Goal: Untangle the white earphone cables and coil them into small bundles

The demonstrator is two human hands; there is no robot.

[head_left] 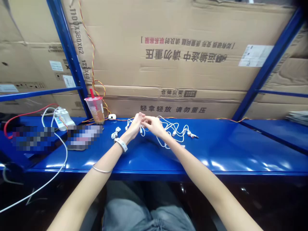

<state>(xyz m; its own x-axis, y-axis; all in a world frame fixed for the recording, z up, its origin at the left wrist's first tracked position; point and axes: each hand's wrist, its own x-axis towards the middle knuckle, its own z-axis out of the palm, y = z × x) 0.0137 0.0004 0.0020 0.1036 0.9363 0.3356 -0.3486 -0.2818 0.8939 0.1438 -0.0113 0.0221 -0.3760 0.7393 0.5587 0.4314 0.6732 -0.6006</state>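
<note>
Both my hands meet over the blue metal shelf (pixel 216 154), at its back middle. My left hand (pixel 136 124) and my right hand (pixel 154 125) are closed in pinches on the same thin white cable (pixel 142 130), fingertips almost touching. More loose white cables (pixel 175 130) lie tangled on the shelf just right of my right hand. A small coiled white cable (pixel 115 132) lies left of my left hand. My left wrist wears a white band (pixel 121 144) and a thin bracelet.
A plastic cup with a red straw (pixel 95 109) stands left of my hands. A white power strip (pixel 63 118) with red and white leads sits at far left. Cardboard boxes (pixel 183 48) wall off the back. Blue uprights (pixel 69 54) frame the bay.
</note>
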